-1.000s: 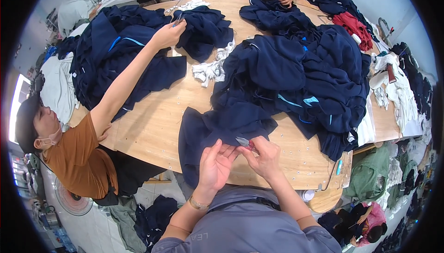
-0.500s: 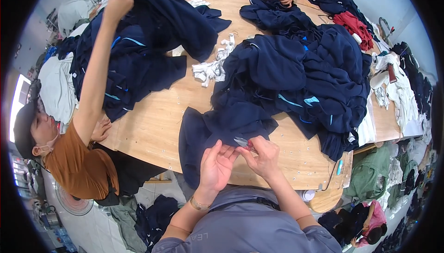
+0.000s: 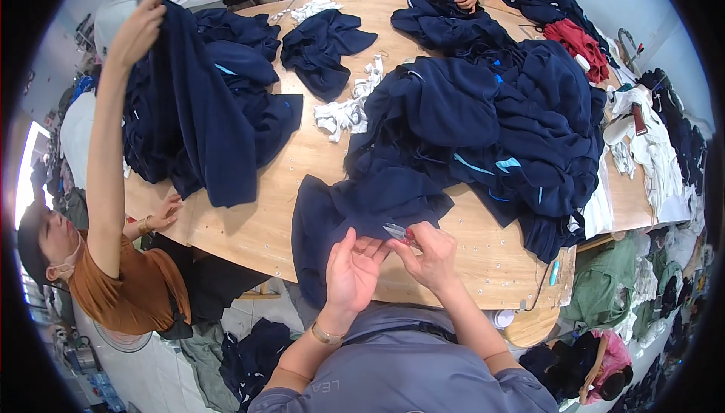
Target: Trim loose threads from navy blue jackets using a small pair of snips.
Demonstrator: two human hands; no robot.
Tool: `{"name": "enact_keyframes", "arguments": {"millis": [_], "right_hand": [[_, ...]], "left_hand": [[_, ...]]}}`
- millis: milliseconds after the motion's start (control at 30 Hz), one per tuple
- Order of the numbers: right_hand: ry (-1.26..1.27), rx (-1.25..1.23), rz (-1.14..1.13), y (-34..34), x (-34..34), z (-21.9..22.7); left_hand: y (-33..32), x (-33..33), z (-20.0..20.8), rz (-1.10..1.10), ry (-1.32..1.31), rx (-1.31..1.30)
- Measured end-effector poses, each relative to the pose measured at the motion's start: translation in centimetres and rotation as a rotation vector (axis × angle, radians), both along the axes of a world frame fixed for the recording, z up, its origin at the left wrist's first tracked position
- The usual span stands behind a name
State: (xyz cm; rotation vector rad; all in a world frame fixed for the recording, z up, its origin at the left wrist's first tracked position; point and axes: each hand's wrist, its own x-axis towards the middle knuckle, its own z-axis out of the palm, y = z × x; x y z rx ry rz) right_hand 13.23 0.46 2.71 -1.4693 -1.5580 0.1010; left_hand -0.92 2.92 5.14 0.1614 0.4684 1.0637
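Note:
In my right hand (image 3: pixel 430 258) is a small pair of thread snips (image 3: pixel 395 230) with pointed metal blades and red on the handle. The blades point up and left. My left hand (image 3: pixel 353 271) is turned palm up with its fingers stretched out, close beside the right fingertips. I cannot tell whether the two hands touch. Beneath and beyond both hands lies a navy garment piece (image 3: pixel 325 205), partly hanging over the table's near edge. It runs up to a large heap of navy garments (image 3: pixel 468 118) with light blue trims.
White fabric strips (image 3: pixel 343 117) lie mid-table on the wooden tabletop (image 3: pixel 257 228). At left a co-worker in a brown shirt (image 3: pixel 140 284) holds up a navy garment (image 3: pixel 204 118). Two more people stand across the table. Red cloth (image 3: pixel 578 46) and white garments (image 3: pixel 649 156) lie at right.
The co-worker's raised arm has swung left and drawn a navy garment nearer, uncovering a separate navy piece and another person's arms at the back. My hands and the snips have barely moved.

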Motion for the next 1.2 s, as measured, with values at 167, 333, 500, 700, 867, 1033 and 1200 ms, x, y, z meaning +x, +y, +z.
{"name": "enact_keyframes", "arguments": {"millis": [167, 333, 500, 700, 867, 1033, 1200], "right_hand": [[0.005, -0.002, 0.011, 0.0, 0.0, 0.2], [0.019, -0.001, 0.017, 0.0, 0.0, 0.3], [0.005, 0.000, 0.018, 0.0, 0.2, 0.1], [0.538, -0.180, 0.048, -0.9, -0.1, -0.3], [0.573, -0.170, 0.091, -0.1, -1.1, 2.5], [0.173, 0.030, 0.196, 0.1, -0.8, 1.4], [-0.097, 0.211, 0.316, -0.8, -0.5, 0.4]], "left_hand": [[-0.1, -0.1, -0.8, 0.003, -0.001, -0.016], [-0.2, 0.2, -0.1, -0.017, 0.017, -0.003], [-0.4, 0.3, 0.1, -0.027, 0.101, 0.062], [-0.4, 0.8, 0.5, 0.014, 0.224, 0.165], [-0.7, 0.5, -0.9, 0.011, 0.261, 0.240], [-0.9, 0.4, -1.3, -0.017, 0.337, 0.285], [-0.1, 0.3, -0.9, -0.040, 0.293, 0.232]]}}
